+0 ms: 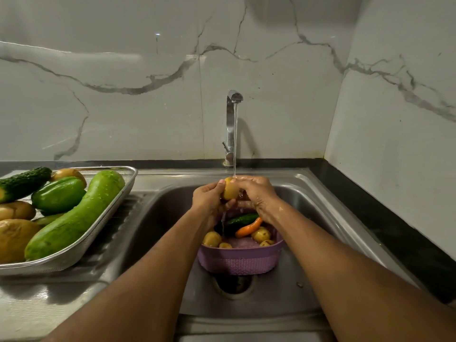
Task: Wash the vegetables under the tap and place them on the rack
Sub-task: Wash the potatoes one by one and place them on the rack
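A yellow potato (230, 190) is held under the stream running from the chrome tap (233, 119). My left hand (209, 197) grips it from the left and my right hand (256, 192) covers it from the right. Below my hands a purple basket (240, 260) stands in the sink and holds several potatoes, a carrot (248, 228) and a dark cucumber (240, 219). On the left drainboard the metal mesh rack (108, 211) carries a long pale green gourd (76, 215), a green capsicum (58, 195), a cucumber (23, 182) and several potatoes.
The steel sink (291, 272) has an open drain (233, 283) just in front of the basket. A black counter strip (385, 218) runs along the right side. Marble wall tiles stand behind the tap and on the right.
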Motion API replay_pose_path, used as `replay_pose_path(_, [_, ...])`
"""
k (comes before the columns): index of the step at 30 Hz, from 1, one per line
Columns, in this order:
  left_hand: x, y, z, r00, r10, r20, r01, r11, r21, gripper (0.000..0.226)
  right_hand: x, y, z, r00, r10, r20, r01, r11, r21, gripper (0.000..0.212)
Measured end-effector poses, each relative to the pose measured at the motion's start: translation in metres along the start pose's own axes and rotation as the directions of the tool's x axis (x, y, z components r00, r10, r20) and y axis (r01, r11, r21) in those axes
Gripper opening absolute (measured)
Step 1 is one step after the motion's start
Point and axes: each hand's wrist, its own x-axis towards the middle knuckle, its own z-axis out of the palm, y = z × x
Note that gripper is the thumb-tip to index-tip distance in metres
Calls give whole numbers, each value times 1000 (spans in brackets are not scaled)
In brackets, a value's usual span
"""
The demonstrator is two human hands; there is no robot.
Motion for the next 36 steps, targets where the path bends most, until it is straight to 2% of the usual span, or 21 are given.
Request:
replay_pose_path(4, [-3,-2,4,999,4,32,-6,999,46,31,-2,4,3,987,-58,-153,54,998,-30,18])
replay_pose_path(6, [-3,-1,3,999,4,36,-6,999,54,33,-2,6,5,981,-68,-182,64,998,-29,18])
replay_pose_path(9, [0,1,2,1000,1,6,-1,1000,8,32,-2,4,5,990,-59,-125,53,997,-56,14])
replay_pose_path(13, [1,0,2,1000,1,-11,-1,1000,-4,30,-1,1,-3,1000,-15,27,15,1000,-19,23])
replay_pose_path(20, [-9,0,4,994,46,96,-54,996,76,26,-1,8,5,961,-81,-266,65,995,-72,20])
replay_pose_path(22, [-11,0,3,993,68,92,-76,994,85,25,-2,7,5,971,-66,-232,52,997,-65,18])
replay_pose_path(24, [-9,1,4,994,95,60,-101,990,94,23,-3,3,0,990,-43,-133,34,997,-64,18])
replay_pose_path(26, [-6,1,6,995,101,16,-102,992,73,23,-5,0,-5,1000,-13,9,13,999,-32,29])
replay_pose_path(28, [-2,-1,8,993,114,-8,-113,989,92,22,-6,3,-6,995,-28,100,36,997,-73,48])
replay_pose_path(31, [1,-3,9,996,82,36,-84,993,77,24,-8,6,-6,989,-110,101,126,976,-178,62])
replay_pose_path(36, [1,1,1,983,-42,176,44,999,-4,31,-8,4,-13,987,-94,133,117,977,-176,61])
